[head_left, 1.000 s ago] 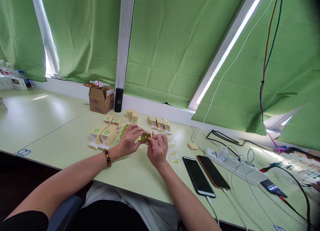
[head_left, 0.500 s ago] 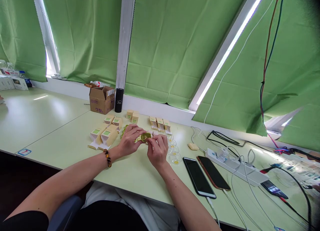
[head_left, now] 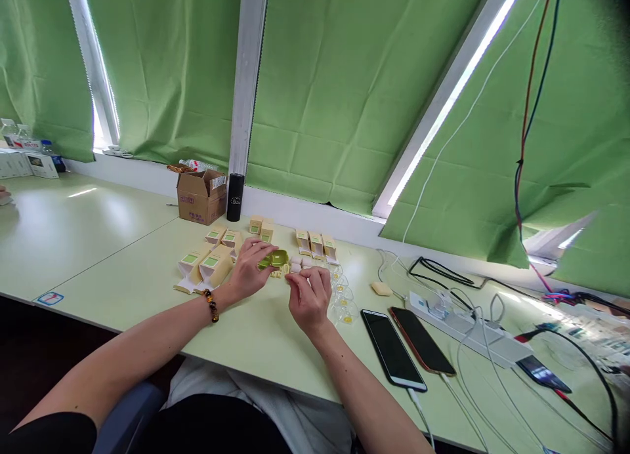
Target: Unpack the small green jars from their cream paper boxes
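My left hand [head_left: 252,269] is closed on a small green plastic case [head_left: 279,258], which looks opened out, its hollow side showing. Just right of it, my right hand [head_left: 310,298] is closed in a pinch. A tiny pale yellow piece [head_left: 286,269] is by its fingertips; whether the fingers grip it I cannot tell. Several whitish rounded pieces [head_left: 296,264] lie behind the right hand. Clear plastic pieces with yellow centres [head_left: 346,311] form a column to its right. Left of my left hand stand cardboard boxes with green labels [head_left: 216,264], their white flaps open.
More small boxes [head_left: 315,245] stand at the back. A brown carton [head_left: 201,197] and a black bottle [head_left: 235,197] are by the wall. On the right lie two phones [head_left: 394,349], a power strip [head_left: 460,329] with tangled cables, and a yellowish block [head_left: 380,288].
The green case has moved slightly left and up with my left hand and now shows its hollow inside. My right fingertips have come away from it. The whitish pieces behind are more visible.
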A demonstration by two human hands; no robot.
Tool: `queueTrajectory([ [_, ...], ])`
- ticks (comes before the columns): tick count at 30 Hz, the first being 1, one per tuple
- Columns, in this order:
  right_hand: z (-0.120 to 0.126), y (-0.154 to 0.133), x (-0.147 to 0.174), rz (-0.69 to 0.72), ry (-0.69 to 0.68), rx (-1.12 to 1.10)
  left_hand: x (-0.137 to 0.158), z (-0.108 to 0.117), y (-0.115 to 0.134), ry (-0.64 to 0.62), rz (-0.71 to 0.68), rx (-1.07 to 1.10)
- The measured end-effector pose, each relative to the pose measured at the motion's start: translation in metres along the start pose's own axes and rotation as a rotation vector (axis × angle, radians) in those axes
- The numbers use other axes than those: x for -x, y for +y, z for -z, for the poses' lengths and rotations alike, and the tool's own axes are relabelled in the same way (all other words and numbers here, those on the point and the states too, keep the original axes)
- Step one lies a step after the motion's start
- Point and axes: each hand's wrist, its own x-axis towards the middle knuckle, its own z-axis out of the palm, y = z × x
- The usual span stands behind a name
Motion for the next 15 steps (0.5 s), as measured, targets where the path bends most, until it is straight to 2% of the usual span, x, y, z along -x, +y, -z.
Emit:
queueTrajectory([
  [5,0.000,0.002,-0.001,-0.029,0.041,-0.012,-0.003,0.002,0.003,0.051,0.035,-0.007],
  [8,-0.003,0.005,0.000,-0.063,0.012,-0.017,-0.005,0.002,0.004,0.087,0.060,0.000],
  [11,-0.008,0.011,0.004,-0.112,-0.096,-0.016,-0.005,0.000,0.002,0.111,0.122,0.012],
  [15,-0.017,0.022,0.015,-0.163,-0.307,0.027,-0.004,-0.001,-0.002,0.110,0.245,0.080],
])
